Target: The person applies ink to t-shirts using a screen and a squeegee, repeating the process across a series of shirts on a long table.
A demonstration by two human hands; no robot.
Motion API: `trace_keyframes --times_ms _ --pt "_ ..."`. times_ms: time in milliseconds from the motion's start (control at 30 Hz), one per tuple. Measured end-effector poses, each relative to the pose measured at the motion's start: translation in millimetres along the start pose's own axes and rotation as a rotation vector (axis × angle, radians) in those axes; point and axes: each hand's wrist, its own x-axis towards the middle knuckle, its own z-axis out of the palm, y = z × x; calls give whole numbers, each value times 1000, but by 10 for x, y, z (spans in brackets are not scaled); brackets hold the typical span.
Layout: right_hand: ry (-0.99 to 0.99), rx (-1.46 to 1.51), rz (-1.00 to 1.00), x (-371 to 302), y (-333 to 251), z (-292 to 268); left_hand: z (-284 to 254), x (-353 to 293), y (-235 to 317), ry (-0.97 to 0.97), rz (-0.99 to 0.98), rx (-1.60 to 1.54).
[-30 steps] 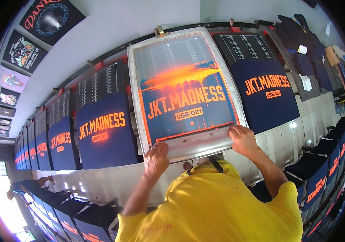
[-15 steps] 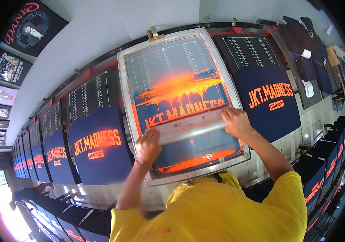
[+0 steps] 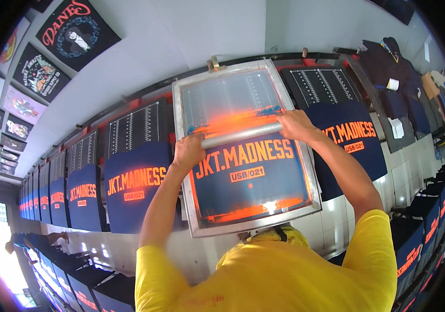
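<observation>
A silkscreen frame [image 3: 182,112] with a metal rim lies over a navy shirt on a board in front of me. Across its mesh stands a squeegee [image 3: 241,136] with a long metallic handle. My left hand [image 3: 189,151] is closed around the squeegee's left end, and my right hand [image 3: 298,126] grips its right end. Bright orange ink [image 3: 233,122] lies smeared just beyond the squeegee. On the near side, orange block lettering [image 3: 246,156] shows within the frame, with more ink streaked along the near edge. The squeegee's blade is hidden from view.
Navy shirts with orange prints lie on boards at the left [image 3: 136,208] and right [image 3: 347,145]. A clamp [image 3: 214,64] meets the frame's far edge. Dark garments [image 3: 389,67] lie at the far right. Racks of printed navy pieces [image 3: 407,244] stand nearer, at the right.
Both hands have pushed the squeegee away from me, up the screen toward the far ink. The lettering it partly covered now shows whole. The view has shifted a little.
</observation>
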Motion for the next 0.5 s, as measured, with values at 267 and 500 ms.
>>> trace_keyframes --times_ms 267,500 --pt "221 -26 -42 -172 -240 -490 -549 -111 115 155 -2 -5" --pt "309 -65 -76 -1031 -592 -389 -505 -987 434 327 101 -39"
